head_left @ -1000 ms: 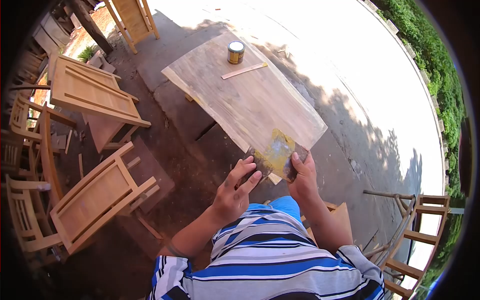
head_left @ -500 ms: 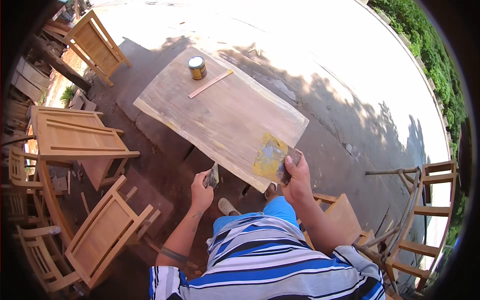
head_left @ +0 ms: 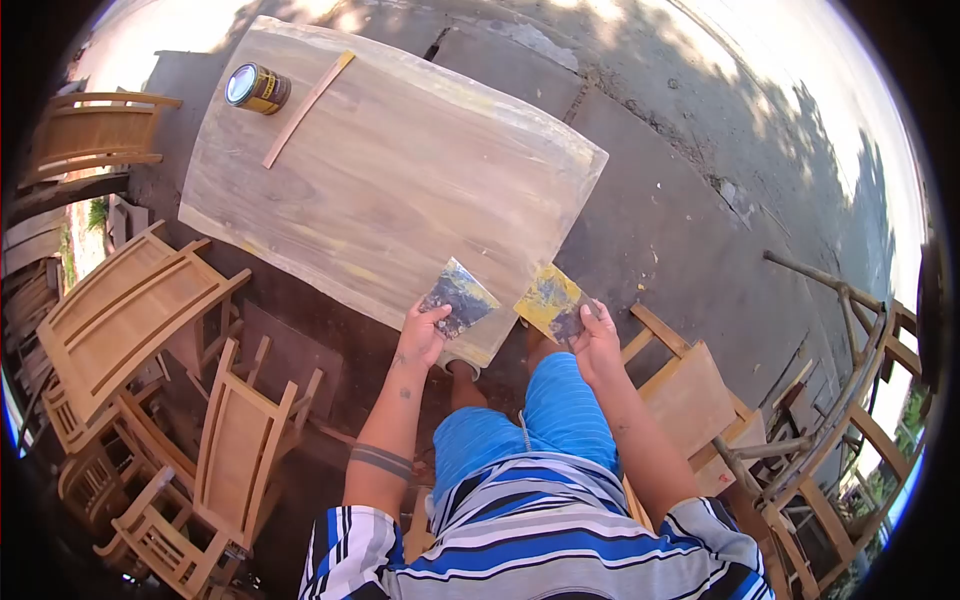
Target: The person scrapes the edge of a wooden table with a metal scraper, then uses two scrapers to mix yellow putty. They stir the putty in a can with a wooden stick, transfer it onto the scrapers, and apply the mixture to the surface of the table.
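Note:
My left hand point(head_left: 424, 334) grips a flat square putty scraper point(head_left: 460, 299), its dark face smeared with grey and some yellow along the edge. In my right hand point(head_left: 596, 340) is a second putty scraper point(head_left: 550, 303), coated in yellow and grey filler. The two blades are held a short way apart, over the near end of a wooden tabletop point(head_left: 400, 170) with pale edges and yellowish patches. Toward the far left of that top stands a can point(head_left: 260, 90) with a dark and yellow label. A thin wooden strip point(head_left: 306, 112) lies beside it.
Wooden chair-like frames point(head_left: 130, 320) crowd the left side, with another wooden frame point(head_left: 245, 450) closer to me. At the right are a wooden seat point(head_left: 690, 392) and a pole rack point(head_left: 850, 400). Concrete ground point(head_left: 680, 200) stretches beyond the tabletop.
My left hand has moved rightward and up, turning its scraper from edge-on to face-on. The right scraper stays near the table's end. The view has shifted, bringing the tabletop closer.

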Available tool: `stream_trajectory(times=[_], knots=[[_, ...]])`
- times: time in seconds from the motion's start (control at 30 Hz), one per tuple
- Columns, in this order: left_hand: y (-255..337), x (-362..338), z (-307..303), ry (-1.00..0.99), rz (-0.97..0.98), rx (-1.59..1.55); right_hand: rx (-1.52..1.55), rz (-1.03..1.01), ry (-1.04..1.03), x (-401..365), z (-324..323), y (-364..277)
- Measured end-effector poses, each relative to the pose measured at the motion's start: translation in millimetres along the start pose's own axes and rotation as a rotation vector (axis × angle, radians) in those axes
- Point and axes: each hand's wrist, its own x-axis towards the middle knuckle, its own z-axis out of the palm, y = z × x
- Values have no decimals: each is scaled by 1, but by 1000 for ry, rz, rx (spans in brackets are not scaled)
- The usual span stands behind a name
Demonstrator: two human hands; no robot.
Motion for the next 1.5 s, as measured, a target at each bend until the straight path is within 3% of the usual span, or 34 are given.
stream_trajectory(times=[0.37,0.47,0.57,0.7,0.87,0.97,1.07,1.17,1.3,1.4,1.5], knots=[[-25,26,-10,187,-53,-42,81,183,-8,63,-30,37],[-51,14,-27,514,-58,356,82,192,-14,55,-26,67],[-56,-10,-36,375,96,617,74,206,-30,41,-19,101],[-21,-24,-42,163,118,550,-2,140,-43,26,0,141],[-12,-38,-83,54,9,566,43,106,-59,3,24,178],[-28,-52,-85,40,62,510,24,74,-45,-10,41,198],[-39,-59,-73,186,445,847,-82,-10,-35,-16,53,220],[-43,-53,-74,89,517,888,-214,-143,-111,-23,69,237],[-37,-39,-88,-34,334,361,-417,-301,-283,-31,79,246],[-33,-34,-95,-162,215,34,-747,-366,-476,-42,82,204],[-24,-36,-102,-320,26,-190,-671,-382,-417,-46,66,202]])
